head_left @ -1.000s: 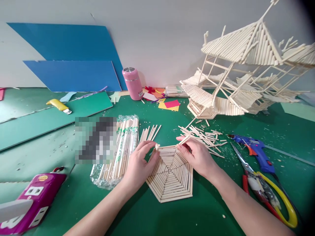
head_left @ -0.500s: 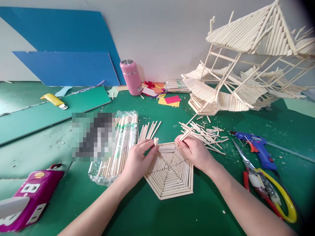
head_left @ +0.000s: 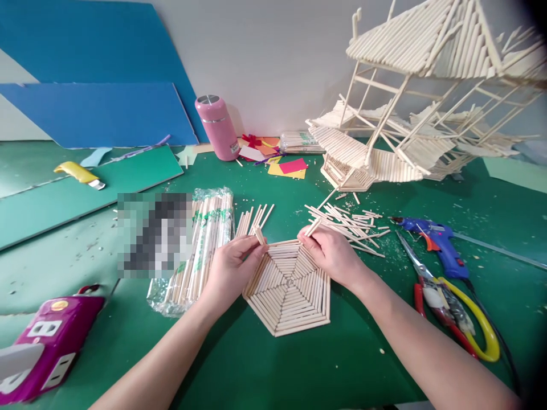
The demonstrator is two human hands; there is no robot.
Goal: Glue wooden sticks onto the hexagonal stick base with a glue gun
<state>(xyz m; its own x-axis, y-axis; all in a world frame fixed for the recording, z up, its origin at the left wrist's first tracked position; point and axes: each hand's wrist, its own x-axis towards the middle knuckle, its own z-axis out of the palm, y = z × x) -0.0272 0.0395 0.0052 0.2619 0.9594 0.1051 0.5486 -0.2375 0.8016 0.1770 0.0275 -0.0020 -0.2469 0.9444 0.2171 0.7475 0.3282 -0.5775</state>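
Note:
A hexagonal panel [head_left: 290,307] of wooden sticks laid in rings lies in front of me. At its upper left corner my left hand [head_left: 235,267] is closed, thumb and fingers pinching a short wooden stick piece [head_left: 258,234] that juts up. My right hand [head_left: 335,256] pinches another short piece [head_left: 314,227], perhaps two sticks side by side, at the upper right corner. Whether these pieces are fixed to the panel I cannot tell. Behind the hands are loose cut sticks [head_left: 342,225] and a smaller row of sticks [head_left: 255,219].
Left of the panel lies a clear bag of sticks [head_left: 205,250]. A purple power strip [head_left: 64,341] and yellow cutter [head_left: 77,172] lie further left. On the right are a blue glue gun [head_left: 444,239], scissors [head_left: 416,262] and yellow-handled pliers [head_left: 487,341]. A stick pavilion model [head_left: 397,148] and pink flask [head_left: 217,128] stand behind.
The view has shifted, so everything sits slightly further left and higher. The piece in my left hand now leans left where it stood upright. Both hands keep their pinch by the panel.

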